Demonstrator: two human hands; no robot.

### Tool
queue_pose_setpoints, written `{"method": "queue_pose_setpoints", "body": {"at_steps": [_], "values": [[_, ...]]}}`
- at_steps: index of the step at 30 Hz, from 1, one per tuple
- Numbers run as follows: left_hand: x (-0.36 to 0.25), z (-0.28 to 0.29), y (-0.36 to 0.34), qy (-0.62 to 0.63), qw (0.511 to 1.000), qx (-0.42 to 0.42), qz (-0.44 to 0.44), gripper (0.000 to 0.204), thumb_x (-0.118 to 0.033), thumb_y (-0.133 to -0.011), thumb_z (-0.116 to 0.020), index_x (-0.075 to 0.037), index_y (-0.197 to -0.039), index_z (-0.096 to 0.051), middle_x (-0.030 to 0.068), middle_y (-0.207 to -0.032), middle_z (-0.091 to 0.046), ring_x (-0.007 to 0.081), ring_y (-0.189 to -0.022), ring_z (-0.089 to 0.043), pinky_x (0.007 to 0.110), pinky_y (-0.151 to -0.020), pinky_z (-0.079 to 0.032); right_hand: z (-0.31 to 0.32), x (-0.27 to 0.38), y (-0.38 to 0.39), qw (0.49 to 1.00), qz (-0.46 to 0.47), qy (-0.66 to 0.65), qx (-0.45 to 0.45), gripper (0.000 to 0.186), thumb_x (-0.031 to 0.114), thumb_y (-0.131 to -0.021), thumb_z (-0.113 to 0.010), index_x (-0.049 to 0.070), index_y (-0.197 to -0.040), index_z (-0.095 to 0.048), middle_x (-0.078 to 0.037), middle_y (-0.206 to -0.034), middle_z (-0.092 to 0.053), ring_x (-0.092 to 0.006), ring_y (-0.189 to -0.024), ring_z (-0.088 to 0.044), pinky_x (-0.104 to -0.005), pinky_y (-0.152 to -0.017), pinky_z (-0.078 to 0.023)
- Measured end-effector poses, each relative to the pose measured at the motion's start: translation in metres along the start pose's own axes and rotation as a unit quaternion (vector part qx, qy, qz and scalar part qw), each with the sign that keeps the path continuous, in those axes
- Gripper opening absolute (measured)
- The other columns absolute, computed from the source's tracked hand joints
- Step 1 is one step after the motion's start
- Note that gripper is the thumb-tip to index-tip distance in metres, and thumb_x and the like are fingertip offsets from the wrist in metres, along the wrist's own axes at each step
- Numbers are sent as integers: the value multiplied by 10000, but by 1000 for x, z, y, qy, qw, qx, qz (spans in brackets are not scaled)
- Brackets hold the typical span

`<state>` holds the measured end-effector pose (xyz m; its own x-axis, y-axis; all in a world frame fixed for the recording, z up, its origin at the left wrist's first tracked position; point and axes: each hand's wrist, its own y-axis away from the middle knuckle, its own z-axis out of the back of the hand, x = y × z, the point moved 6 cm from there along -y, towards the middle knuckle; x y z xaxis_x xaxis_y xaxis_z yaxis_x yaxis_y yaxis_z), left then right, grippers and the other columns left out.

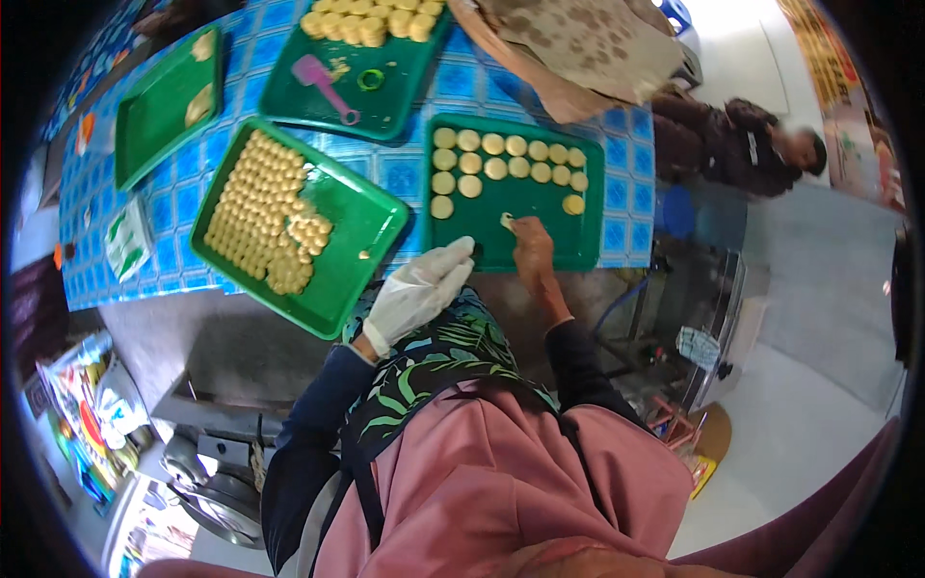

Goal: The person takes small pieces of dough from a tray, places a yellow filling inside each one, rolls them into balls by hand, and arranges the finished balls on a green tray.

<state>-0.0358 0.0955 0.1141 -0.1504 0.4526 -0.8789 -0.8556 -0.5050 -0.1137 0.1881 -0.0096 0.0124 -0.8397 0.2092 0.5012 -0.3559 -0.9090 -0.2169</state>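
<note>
My left hand (421,289), in a white glove, is open with its fingers stretched out. It hovers at the near left corner of a green tray (540,252), and nothing shows in it. Over the bare near part of that tray, my right hand (533,252), ungloved, pinches a small pale piece of dough (507,221) between its fingertips. Flat round dough discs (494,144) lie in rows along the tray's far and left sides. One yellower disc (573,204) sits at the right. Left of my gloved hand, a second green tray (383,214) holds many small dough balls (252,197).
Farther back, another green tray (279,101) carries stacked discs, a pink scoop (323,87) and a green ring cutter (370,80). A green tray (145,135) with dough lumps stands far left. Beyond my tray lies brownish spotted sheeting (588,48). A person (742,144) stands at the right.
</note>
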Motion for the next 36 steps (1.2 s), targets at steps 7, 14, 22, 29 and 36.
{"method": "queue_pose_setpoints", "body": {"at_steps": [7,14,22,29,36], "values": [[-5,-53,2,36,998,35,43,368,-182,-1065,-600,-17,-1394,-614,133,-1295,-698,234,-1147,-695,323,-976,-545,-5,-1,-24,993,-93,-15,72,255,-24,-796,-743,53,-1039,-753,-128,-889,-653,-316,-822,-675,-403,-695,-531],[15,-2,78,364,856,-209,302,444,-234,-1076,-603,48,-1418,-576,103,-1159,-733,130,-1017,-664,276,-927,-541,-24,104,-96,952,9,-302,56,165,53,-817,-806,54,-980,-778,-124,-808,-668,-258,-704,-664,-362,-635,-509],[24,40,144,383,774,-407,298,438,-269,-1082,-594,36,-1395,-599,95,-1128,-727,125,-957,-650,271,-895,-534,-178,264,-177,893,437,12,111,123,72,-796,-702,72,-704,-622,-79,-788,-592,-305,-864,-599,-452,-636,-503],[40,68,180,408,744,-453,273,431,-275,-1063,-634,33,-1365,-627,106,-1121,-730,110,-934,-636,271,-872,-530,-194,248,-158,809,560,148,103,148,47,-852,-648,36,-708,-618,-103,-849,-597,-278,-978,-568,-413,-802,-498],[63,101,183,419,748,-447,256,465,-324,-1039,-669,42,-1325,-653,93,-1105,-749,108,-914,-663,277,-875,-546,-188,239,-155,888,402,43,217,50,-37,-809,-653,4,-782,-665,-101,-848,-618,-288,-918,-590,-411,-698,-499]]}}
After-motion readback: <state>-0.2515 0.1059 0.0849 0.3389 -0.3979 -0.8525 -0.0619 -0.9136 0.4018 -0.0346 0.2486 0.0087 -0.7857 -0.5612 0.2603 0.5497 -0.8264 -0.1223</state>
